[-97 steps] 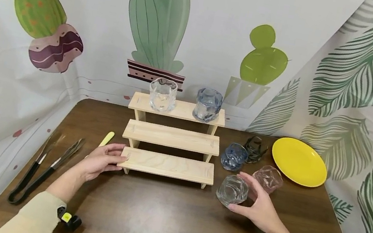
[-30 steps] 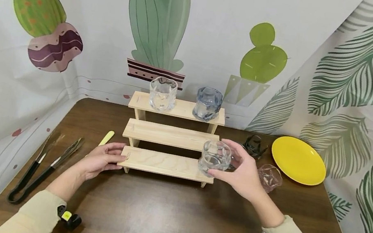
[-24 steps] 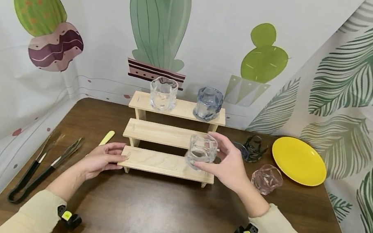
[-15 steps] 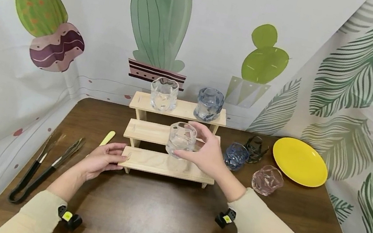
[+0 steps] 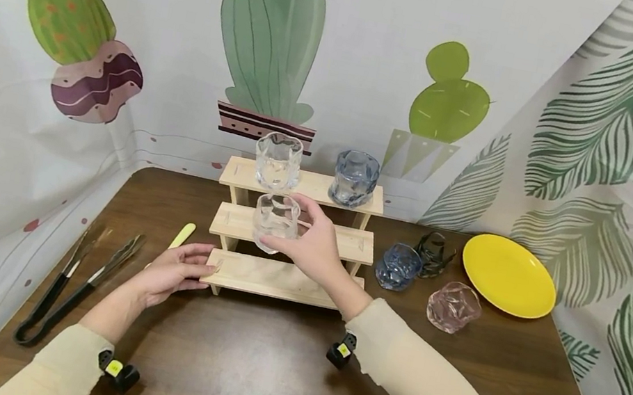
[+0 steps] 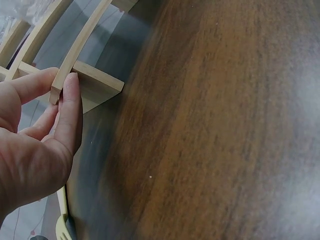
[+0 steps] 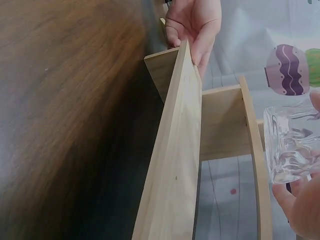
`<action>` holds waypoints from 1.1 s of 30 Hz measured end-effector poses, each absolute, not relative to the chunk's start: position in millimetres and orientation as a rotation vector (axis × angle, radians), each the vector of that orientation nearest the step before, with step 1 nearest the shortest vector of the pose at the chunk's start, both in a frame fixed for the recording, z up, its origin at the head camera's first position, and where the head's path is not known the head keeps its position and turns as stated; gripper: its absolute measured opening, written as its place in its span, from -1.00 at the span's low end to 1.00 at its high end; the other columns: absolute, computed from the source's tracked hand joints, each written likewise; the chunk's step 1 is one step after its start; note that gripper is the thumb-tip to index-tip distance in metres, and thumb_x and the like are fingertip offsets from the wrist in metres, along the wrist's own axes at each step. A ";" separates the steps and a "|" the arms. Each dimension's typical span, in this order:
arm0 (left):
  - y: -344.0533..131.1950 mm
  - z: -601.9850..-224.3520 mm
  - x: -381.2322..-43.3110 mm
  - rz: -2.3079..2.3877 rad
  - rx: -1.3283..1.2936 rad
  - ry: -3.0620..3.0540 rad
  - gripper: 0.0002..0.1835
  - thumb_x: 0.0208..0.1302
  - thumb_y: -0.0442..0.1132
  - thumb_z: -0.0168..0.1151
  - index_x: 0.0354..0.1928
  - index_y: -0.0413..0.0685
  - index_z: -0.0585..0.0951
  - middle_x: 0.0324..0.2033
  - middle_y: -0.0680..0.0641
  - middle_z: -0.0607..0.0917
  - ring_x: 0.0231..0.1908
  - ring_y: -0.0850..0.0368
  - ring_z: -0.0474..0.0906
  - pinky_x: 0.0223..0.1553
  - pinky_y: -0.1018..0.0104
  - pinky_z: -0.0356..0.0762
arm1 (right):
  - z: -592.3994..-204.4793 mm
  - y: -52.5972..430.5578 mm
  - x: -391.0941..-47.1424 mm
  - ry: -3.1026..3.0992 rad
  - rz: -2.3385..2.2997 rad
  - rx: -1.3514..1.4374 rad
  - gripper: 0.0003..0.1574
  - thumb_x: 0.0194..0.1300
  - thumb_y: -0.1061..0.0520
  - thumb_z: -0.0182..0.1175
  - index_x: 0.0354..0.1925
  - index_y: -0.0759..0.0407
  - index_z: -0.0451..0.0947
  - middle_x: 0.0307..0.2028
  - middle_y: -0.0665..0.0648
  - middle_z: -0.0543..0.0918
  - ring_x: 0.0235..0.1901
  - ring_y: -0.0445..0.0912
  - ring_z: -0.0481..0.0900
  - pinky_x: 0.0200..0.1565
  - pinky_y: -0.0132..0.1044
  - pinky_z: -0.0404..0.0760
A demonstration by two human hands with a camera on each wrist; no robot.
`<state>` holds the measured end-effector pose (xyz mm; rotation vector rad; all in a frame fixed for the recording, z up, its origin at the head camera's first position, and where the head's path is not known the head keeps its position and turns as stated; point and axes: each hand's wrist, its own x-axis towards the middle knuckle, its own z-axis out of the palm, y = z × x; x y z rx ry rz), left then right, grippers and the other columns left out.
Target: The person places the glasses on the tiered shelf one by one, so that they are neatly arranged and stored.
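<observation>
A three-step wooden display stand (image 5: 283, 279) stands at the middle of the table. My left hand (image 5: 173, 274) pinches the left end of its lowest board between thumb and fingers; the left wrist view shows this board end (image 6: 59, 87) up close. A clear, wavy-sided glass (image 5: 273, 224) is held upright in my right hand (image 5: 313, 243), thumb in front and fingers behind, overlapping the left part of the middle step. In the right wrist view the glass (image 7: 292, 142) appears right beside the middle board (image 7: 257, 175). The top step bears another clear glass (image 5: 277, 162) and a grey-blue glass (image 5: 354, 179).
Right of the stand are a blue glass (image 5: 398, 267), a dark glass (image 5: 435, 255) and a pink glass (image 5: 453, 308). A yellow plate (image 5: 508, 276) lies behind them. Black-handled tongs (image 5: 76, 296) and a pale yellow-handled utensil (image 5: 183, 235) lie at left.
My right hand has lifted the clear glass from the table right of the stand and carried it leftward to the left part of the middle step. My left hand stays on the stand.
</observation>
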<state>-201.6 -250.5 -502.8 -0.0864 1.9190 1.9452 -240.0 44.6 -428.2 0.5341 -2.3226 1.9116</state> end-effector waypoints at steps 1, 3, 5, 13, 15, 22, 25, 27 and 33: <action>-250.2 -502.9 -201.5 1.945 -0.086 1.921 -0.25 0.41 -0.39 0.32 0.52 -0.38 0.19 0.08 -0.19 0.62 -0.10 0.10 0.68 -0.08 0.22 0.73 | -428.3 41.9 -240.7 -2.335 1.903 0.527 0.06 -0.06 0.08 0.72 0.38 0.01 0.46 0.18 -0.02 0.58 0.11 -0.03 0.62 0.21 -0.15 0.59; -249.7 -503.1 -201.3 1.943 -0.089 1.922 -0.25 0.41 -0.40 0.32 0.52 -0.38 0.19 0.09 -0.19 0.61 -0.10 0.10 0.68 -0.08 0.22 0.73 | -429.1 37.3 -242.1 -2.349 1.895 0.518 0.07 -0.06 0.07 0.72 0.39 0.03 0.45 0.18 -0.03 0.57 0.11 -0.03 0.61 0.20 -0.18 0.60; -249.6 -503.4 -201.2 1.943 -0.093 1.921 -0.24 0.41 -0.39 0.32 0.53 -0.38 0.18 0.10 -0.20 0.60 -0.09 0.10 0.68 -0.08 0.22 0.73 | -429.6 32.5 -243.5 -2.359 1.891 0.518 0.08 -0.05 0.07 0.72 0.40 0.05 0.43 0.19 -0.01 0.57 0.12 -0.02 0.60 0.20 -0.20 0.60; -248.7 -503.3 -201.2 1.931 -0.102 1.928 -0.23 0.42 -0.38 0.32 0.54 -0.36 0.18 0.17 -0.27 0.56 -0.08 0.10 0.67 -0.06 0.22 0.72 | -432.5 22.4 -244.7 -2.342 1.890 0.530 0.09 -0.04 0.12 0.71 0.41 0.13 0.42 0.23 0.05 0.56 0.13 -0.02 0.60 0.17 -0.18 0.62; -248.8 -502.8 -201.0 1.927 -0.105 1.933 -0.24 0.42 -0.38 0.32 0.54 -0.35 0.18 0.16 -0.26 0.57 -0.08 0.10 0.67 -0.07 0.22 0.72 | -432.8 21.3 -244.8 -2.337 1.899 0.528 0.10 -0.03 0.12 0.71 0.42 0.12 0.41 0.24 0.06 0.56 0.14 -0.02 0.60 0.17 -0.17 0.62; -249.0 -502.4 -201.6 1.924 -0.104 1.935 -0.23 0.42 -0.37 0.33 0.54 -0.36 0.18 0.17 -0.27 0.57 -0.07 0.10 0.67 -0.07 0.22 0.72 | -430.5 22.9 -242.8 -2.352 1.917 0.529 0.14 0.00 0.09 0.69 0.47 0.08 0.34 0.30 0.04 0.51 0.22 -0.08 0.53 0.26 -0.19 0.54; -249.1 -502.5 -201.8 1.925 -0.107 1.934 -0.23 0.41 -0.37 0.33 0.54 -0.36 0.18 0.17 -0.27 0.57 -0.07 0.10 0.67 -0.07 0.22 0.72 | -426.2 26.6 -240.3 -2.347 1.907 0.558 0.17 0.01 0.06 0.69 0.48 0.10 0.31 0.34 0.00 0.47 0.27 -0.10 0.47 0.32 -0.17 0.48; -249.2 -502.5 -201.7 1.926 -0.107 1.935 -0.23 0.41 -0.37 0.33 0.54 -0.36 0.18 0.16 -0.26 0.57 -0.08 0.10 0.67 -0.07 0.22 0.72 | -422.8 30.3 -238.0 -2.322 1.923 0.586 0.18 0.00 0.07 0.69 0.48 0.14 0.30 0.34 0.00 0.46 0.27 -0.07 0.45 0.33 -0.11 0.47; -249.2 -501.8 -201.3 1.927 -0.104 1.936 -0.22 0.41 -0.38 0.33 0.54 -0.36 0.18 0.15 -0.25 0.58 -0.08 0.10 0.67 -0.07 0.23 0.72 | -413.1 50.6 -227.4 -2.271 1.957 0.634 0.13 0.01 0.11 0.69 0.46 0.18 0.34 0.32 0.09 0.49 0.27 0.01 0.47 0.34 0.02 0.47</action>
